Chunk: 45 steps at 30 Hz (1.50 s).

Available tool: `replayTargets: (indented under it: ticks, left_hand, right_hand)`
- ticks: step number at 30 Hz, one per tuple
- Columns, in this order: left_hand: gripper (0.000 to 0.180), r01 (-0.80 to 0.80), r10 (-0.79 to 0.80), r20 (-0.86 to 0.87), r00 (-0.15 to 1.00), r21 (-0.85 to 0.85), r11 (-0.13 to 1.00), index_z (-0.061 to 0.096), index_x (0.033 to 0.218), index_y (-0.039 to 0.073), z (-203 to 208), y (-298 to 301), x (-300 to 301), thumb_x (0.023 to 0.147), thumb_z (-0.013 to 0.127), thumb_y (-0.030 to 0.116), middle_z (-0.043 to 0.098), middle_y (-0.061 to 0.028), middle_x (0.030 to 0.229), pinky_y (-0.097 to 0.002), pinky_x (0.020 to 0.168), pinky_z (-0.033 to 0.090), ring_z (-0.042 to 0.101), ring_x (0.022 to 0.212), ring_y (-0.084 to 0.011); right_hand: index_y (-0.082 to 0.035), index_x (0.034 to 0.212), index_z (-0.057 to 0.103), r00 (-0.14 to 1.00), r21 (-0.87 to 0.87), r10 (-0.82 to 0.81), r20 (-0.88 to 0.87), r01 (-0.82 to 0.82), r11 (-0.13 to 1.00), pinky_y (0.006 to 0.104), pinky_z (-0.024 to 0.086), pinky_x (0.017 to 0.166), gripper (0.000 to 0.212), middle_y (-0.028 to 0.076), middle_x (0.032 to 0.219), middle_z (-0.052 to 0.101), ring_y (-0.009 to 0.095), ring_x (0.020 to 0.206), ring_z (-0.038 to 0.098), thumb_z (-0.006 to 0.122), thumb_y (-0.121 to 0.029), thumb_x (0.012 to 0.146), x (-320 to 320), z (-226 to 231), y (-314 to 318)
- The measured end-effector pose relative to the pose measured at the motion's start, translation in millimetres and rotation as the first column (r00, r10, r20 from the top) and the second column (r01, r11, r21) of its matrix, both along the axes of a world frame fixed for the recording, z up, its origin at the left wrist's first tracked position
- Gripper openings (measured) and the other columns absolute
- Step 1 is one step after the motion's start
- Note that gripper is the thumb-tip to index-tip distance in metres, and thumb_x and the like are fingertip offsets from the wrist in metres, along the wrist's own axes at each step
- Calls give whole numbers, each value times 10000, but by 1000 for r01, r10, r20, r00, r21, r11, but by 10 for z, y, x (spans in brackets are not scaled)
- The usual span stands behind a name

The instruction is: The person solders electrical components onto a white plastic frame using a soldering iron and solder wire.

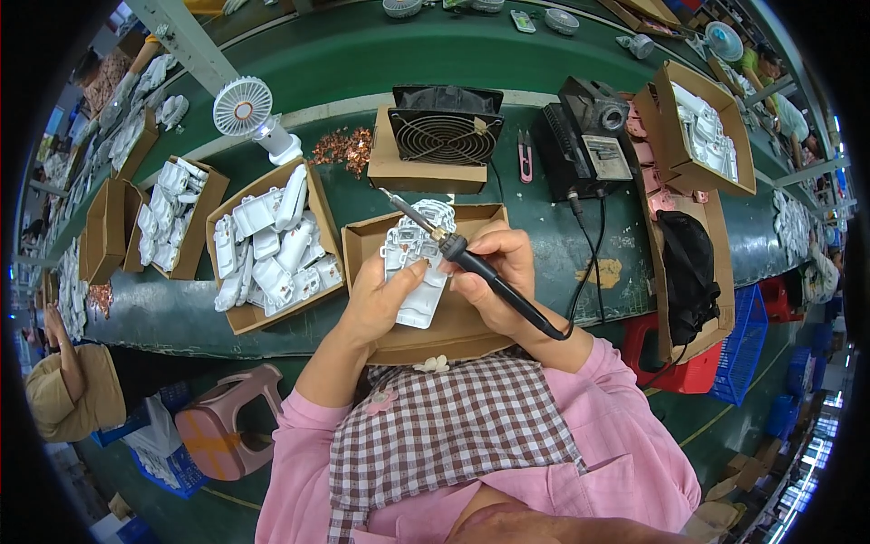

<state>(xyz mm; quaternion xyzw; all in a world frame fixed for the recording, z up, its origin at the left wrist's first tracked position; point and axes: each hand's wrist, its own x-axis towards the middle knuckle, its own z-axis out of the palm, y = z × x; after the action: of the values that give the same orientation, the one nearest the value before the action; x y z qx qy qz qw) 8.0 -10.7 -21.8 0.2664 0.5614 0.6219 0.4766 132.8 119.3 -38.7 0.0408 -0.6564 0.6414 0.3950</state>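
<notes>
My left hand (373, 297) is closed on a white plastic fan housing (419, 306), thumb lying across its open inner side. Small details inside the housing are too fine to make out. In my right hand (509, 272) is a soldering iron (456, 249) with a black handle, its metal tip pointing up and to the left, above the housing. My right fingertips are close to the housing's right edge; whether they touch it I cannot tell. Below both hands lies a shallow cardboard tray (435, 350).
To the left, a cardboard box (237, 319) holds white housings; a white fan (245, 109) stands behind it. Ahead are copper-coloured scraps (342, 150) and a black box fan (444, 136). Tweezers (525, 157) and a soldering station (580, 145), cord trailing, are at the right.
</notes>
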Motion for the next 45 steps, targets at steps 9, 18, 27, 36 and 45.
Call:
replayTargets:
  ticks: [9, 18, 27, 36, 45]
  left_hand:
    - [534, -199, 211, -128, 969, 103, 975, 375, 1353, -17, -56, 64, -39, 857, 554, 66, 606, -79, 1075, -262, 830, 472, 582, 942, -115]
    - [599, -463, 493, -157, 856, 196, 865, 317, 1389, -26, -99, 95, -150, 836, 545, 3, 569, -88, 1125, -267, 850, 460, 560, 969, -125]
    - [522, -442, 470, -148, 870, 187, 877, 376, 1338, -38, -113, 79, -176, 846, 542, 19, 583, -77, 1091, -262, 835, 459, 563, 937, -117]
    - [255, -473, 525, -169, 834, 269, 839, 558, 1081, 12, -64, 115, -147, 850, 575, 120, 590, -19, 952, -241, 728, 454, 540, 821, -87]
    - [259, -464, 513, -172, 841, 257, 848, 561, 1074, 9, -65, 99, -149, 840, 572, 119, 594, -29, 946, -245, 718, 459, 542, 810, -91]
  right_hand:
    - [-56, 1075, 365, 997, -116, -74, -38, 69, 991, 269, 550, 653, 299, 143, 958, 493, 218, 788, 633, 587, -172, 911, 94, 69, -59]
    - [-20, 956, 461, 975, -60, -212, 63, 216, 975, 250, 510, 589, 193, 120, 802, 583, 136, 647, 609, 619, 5, 848, 181, 49, -81]
    - [-20, 854, 476, 940, -38, -262, 219, 277, 960, 229, 452, 529, 134, 93, 746, 574, 97, 582, 544, 610, -19, 857, 118, 65, -99]
    - [-22, 809, 498, 930, -60, -283, 233, 304, 951, 222, 411, 511, 168, 67, 697, 597, 73, 577, 510, 667, -21, 818, 101, 76, -105]
    - [-23, 802, 495, 930, -40, -278, 242, 296, 954, 226, 413, 514, 173, 71, 696, 598, 77, 574, 507, 668, -18, 814, 101, 96, -112]
